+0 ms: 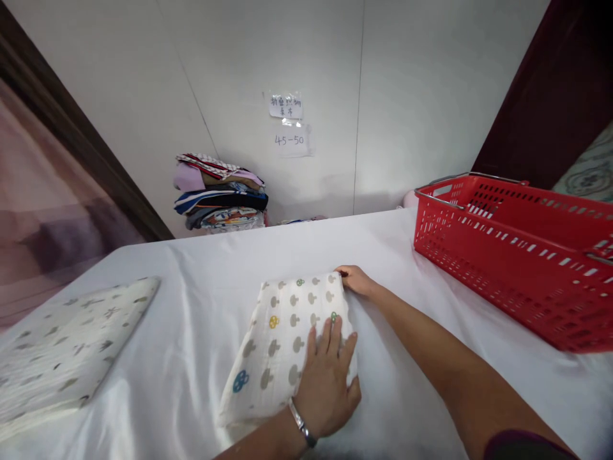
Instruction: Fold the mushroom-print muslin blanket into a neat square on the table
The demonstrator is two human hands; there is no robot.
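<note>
- The left hand [328, 377] lies palm down in the lower centre of the frame. Its fingers are extended and slightly spread, and it presses flat on the near right part of a folded mushroom-print cloth [280, 332].
- A thin metal bracelet [301, 425] sits on the left wrist.
- The right hand [357, 281] reaches in from the lower right on a bare forearm and touches the far right corner of the same cloth. Its fingers are curled against the edge, and I cannot tell whether they pinch the fabric or only rest on it.
- The folded mushroom-print cloth lies in the middle of the frame on the table [191, 287], which is covered with a white sheet. The cloth is a neat white rectangle with grey, yellow, green and blue mushrooms, set slightly askew.
- A second folded cloth [67, 345], pale with small grey motifs, lies at the lower left of the frame, well apart from both hands.
- A red plastic basket [517, 255] with metal handles stands on the table at the right of the frame, near the right forearm but not touching it.
- A stack of folded clothes [220, 201] sits against the white wall, upper left of centre.
- Two paper notes [292, 124] are taped to the wall above the centre; the lower one reads "45-50".
</note>
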